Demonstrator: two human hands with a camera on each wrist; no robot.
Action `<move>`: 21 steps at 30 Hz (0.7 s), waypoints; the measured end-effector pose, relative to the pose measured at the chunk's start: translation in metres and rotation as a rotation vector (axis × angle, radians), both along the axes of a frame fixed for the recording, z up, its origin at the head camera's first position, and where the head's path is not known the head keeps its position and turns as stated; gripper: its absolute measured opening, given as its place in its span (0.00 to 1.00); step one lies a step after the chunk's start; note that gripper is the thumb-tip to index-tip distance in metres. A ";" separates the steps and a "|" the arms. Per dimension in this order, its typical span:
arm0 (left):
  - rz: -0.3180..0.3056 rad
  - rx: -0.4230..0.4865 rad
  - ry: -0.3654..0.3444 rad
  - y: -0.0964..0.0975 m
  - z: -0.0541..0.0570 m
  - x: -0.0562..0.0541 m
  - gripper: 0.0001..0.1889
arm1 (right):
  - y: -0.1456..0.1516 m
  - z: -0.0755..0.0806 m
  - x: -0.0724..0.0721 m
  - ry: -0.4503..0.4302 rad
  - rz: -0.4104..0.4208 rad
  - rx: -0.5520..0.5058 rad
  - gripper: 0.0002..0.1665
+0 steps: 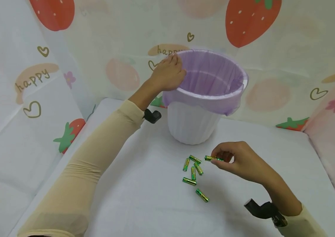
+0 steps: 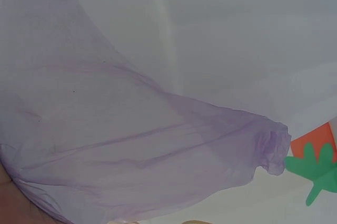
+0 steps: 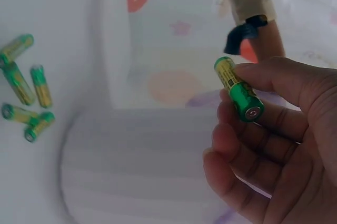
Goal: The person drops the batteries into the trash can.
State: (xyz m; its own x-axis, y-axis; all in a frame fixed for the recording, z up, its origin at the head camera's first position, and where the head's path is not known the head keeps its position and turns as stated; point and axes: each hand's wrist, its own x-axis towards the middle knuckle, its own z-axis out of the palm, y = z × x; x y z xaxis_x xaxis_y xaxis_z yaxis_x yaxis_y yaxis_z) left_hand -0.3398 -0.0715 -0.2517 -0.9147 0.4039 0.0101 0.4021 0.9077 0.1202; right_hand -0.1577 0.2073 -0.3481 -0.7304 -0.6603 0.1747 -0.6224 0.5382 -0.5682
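Note:
My left hand (image 1: 168,73) grips the left side of the rim of a white trash bin (image 1: 194,123), fingers curled over the edge. A thin purple bin liner (image 1: 205,74) lines the bin and folds down outside; in the left wrist view the liner (image 2: 158,155) fills much of the picture, with only a sliver of the hand at the lower left. In front of the bin, my right hand (image 1: 242,163) pinches a green and gold battery (image 3: 238,88) between thumb and fingers, above the white table. Several similar batteries (image 1: 193,172) lie loosely grouped just left of that hand.
A white cloth covers the table (image 1: 143,204). Behind and at both sides hangs a curtain (image 1: 120,29) printed with strawberries, hearts and "happy". Black wrist cameras sit on the left wrist (image 1: 152,116) and the right wrist (image 1: 262,209).

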 end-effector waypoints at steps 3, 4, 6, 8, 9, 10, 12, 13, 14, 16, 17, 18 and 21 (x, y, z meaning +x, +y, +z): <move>-0.004 -0.003 0.007 0.002 0.001 -0.001 0.36 | 0.002 0.019 -0.005 0.035 0.013 0.017 0.07; -0.005 -0.004 0.011 0.003 0.001 -0.002 0.36 | 0.002 0.026 -0.006 0.042 0.019 0.019 0.07; -0.004 -0.007 0.015 0.004 0.001 -0.002 0.36 | 0.001 0.039 -0.010 0.066 0.031 0.020 0.07; -0.002 -0.009 0.013 0.004 0.001 -0.003 0.36 | 0.001 0.051 -0.014 0.095 0.050 0.009 0.07; -0.001 -0.009 0.011 0.004 0.001 -0.004 0.36 | 0.000 0.057 -0.017 0.111 0.060 0.006 0.08; -0.001 -0.009 0.011 0.005 0.001 -0.004 0.36 | 0.000 0.062 -0.019 0.131 0.070 0.003 0.08; -0.003 -0.008 0.009 0.005 0.001 -0.005 0.36 | -0.001 0.074 -0.025 0.167 0.091 -0.008 0.09; -0.004 -0.006 0.008 0.005 0.001 -0.005 0.36 | -0.001 0.080 -0.029 0.182 0.099 -0.013 0.09; -0.004 -0.007 0.008 0.005 0.001 -0.005 0.36 | -0.001 0.085 -0.032 0.192 0.099 -0.014 0.10; -0.004 -0.008 0.009 0.005 0.001 -0.006 0.36 | -0.002 0.096 -0.039 0.217 0.097 -0.016 0.10; -0.004 -0.010 0.007 0.005 0.001 -0.006 0.36 | -0.002 0.102 -0.042 0.227 0.092 -0.014 0.09; -0.002 -0.012 0.004 0.005 0.001 -0.006 0.36 | -0.003 0.107 -0.045 0.235 0.082 -0.011 0.09; -0.001 -0.013 -0.004 0.005 0.000 -0.007 0.36 | -0.006 0.123 -0.054 0.246 0.035 0.006 0.07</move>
State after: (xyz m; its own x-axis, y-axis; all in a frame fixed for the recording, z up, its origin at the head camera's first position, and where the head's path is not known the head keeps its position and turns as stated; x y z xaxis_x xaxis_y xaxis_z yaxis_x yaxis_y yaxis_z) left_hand -0.3465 -0.0666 -0.2518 -0.9143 0.4050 0.0014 0.4027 0.9087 0.1103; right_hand -0.2120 0.2012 -0.2254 -0.6432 -0.6857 0.3408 -0.7599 0.5168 -0.3942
